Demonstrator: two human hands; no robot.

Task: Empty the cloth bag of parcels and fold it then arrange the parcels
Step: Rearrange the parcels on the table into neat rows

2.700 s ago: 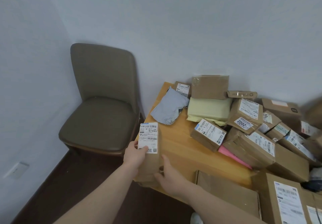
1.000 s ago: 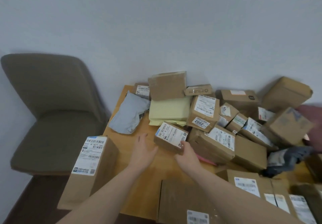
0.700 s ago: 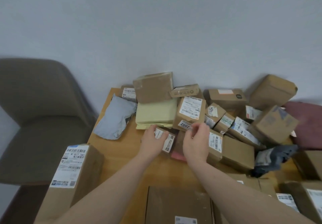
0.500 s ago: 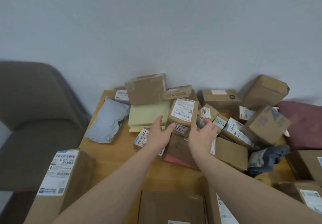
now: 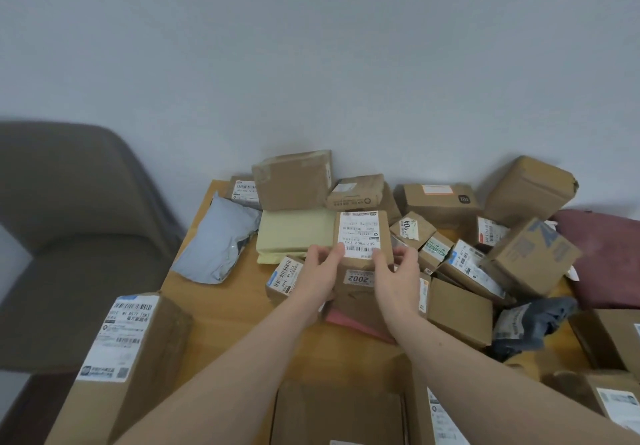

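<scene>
A pile of brown cardboard parcels covers the wooden table [image 5: 221, 302]. In the middle stands a labelled box [image 5: 362, 233] with a "2002" sticker on its front. My left hand [image 5: 320, 271] grips its lower left side and my right hand [image 5: 398, 273] grips its lower right side. A small labelled box [image 5: 284, 278] lies just left of my left hand. A pale yellow soft parcel [image 5: 294, 235] and a grey plastic mailer [image 5: 216, 243] lie further left. A maroon cloth [image 5: 602, 257] lies at the far right, partly under boxes.
A tall labelled box [image 5: 121, 365] stands at the table's near left corner. A flat box [image 5: 339, 413] lies at the near edge. A dark grey bag [image 5: 533, 323] lies at the right. A brown chair [image 5: 69, 236] stands left of the table. The wall is right behind the pile.
The tall box was set down at the near left corner. Both hands then moved from the small labelled box up to the "2002" box and took hold of it.
</scene>
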